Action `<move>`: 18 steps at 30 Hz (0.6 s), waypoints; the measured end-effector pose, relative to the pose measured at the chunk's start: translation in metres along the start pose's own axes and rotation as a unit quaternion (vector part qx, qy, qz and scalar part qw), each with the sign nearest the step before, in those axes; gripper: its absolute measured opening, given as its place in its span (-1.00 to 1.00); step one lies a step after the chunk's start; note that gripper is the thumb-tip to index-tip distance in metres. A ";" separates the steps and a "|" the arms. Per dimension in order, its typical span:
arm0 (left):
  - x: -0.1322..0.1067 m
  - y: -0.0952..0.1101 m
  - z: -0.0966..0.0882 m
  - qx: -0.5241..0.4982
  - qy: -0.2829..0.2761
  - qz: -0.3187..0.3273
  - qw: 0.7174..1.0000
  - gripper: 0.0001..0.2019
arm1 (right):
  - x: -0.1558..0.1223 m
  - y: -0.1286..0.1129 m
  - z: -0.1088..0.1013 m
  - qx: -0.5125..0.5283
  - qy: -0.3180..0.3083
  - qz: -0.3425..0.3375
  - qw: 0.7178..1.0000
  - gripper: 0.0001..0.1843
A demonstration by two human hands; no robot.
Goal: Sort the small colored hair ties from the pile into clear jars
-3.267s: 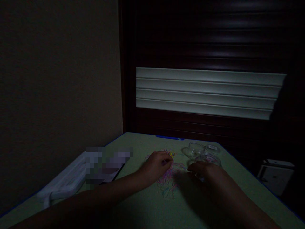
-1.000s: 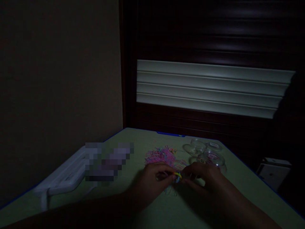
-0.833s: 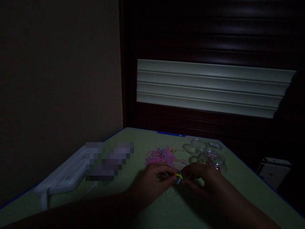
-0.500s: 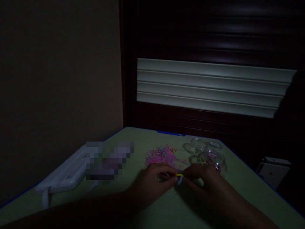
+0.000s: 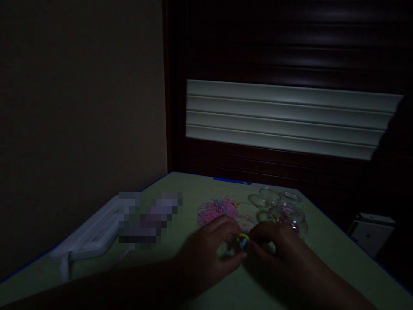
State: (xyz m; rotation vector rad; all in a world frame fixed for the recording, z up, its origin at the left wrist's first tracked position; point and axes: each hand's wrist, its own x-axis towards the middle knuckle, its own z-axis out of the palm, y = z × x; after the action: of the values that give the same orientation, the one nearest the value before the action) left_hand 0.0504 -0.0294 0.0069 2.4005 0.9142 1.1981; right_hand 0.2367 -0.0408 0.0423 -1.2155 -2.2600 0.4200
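Thumb and forefinger of my right hand [image 5: 277, 245] pinch a small ring of elastic bands [image 5: 244, 237], yellow along the top with light blue hanging below. On its left side is my left hand [image 5: 213, 249], thumb and forefinger spread apart; the forefinger tip is close to the ring, and whether it touches cannot be made out. Just beyond the hands lies a loose heap of small elastic bands [image 5: 217, 210], mostly pink with some other colours. The picture is dim, so fine detail of the ring is lost.
Clear plastic jars [image 5: 290, 212] stand at the back right of the table [image 5: 183, 189], one with small coloured things inside. A round clear lid [image 5: 291, 197] is behind. At left are a white lamp-like panel [image 5: 90, 234] and a blurred-out item. A white box [image 5: 371, 234] is beyond the right edge.
My left thumb has dropped away from the ring and the left fingers have opened. My right hand keeps its pinch, nearly unmoved.
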 end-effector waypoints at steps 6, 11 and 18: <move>-0.001 0.000 0.000 0.048 -0.029 0.018 0.998 -0.87 | -0.002 -0.005 -0.003 0.009 -0.010 -0.001 1.000 -0.79; 0.001 -0.007 0.002 0.037 -0.017 0.019 0.999 -0.89 | 0.000 -0.003 -0.001 0.001 -0.011 -0.012 1.000 -0.80; 0.003 -0.009 0.002 -0.003 -0.018 0.028 0.999 -0.89 | -0.001 0.002 0.002 -0.016 0.006 -0.012 1.000 -0.81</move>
State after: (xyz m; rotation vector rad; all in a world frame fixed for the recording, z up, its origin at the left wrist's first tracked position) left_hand 0.0497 -0.0209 0.0028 2.4505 0.8358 1.1712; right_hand 0.2372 -0.0403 0.0399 -1.2028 -2.2759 0.3678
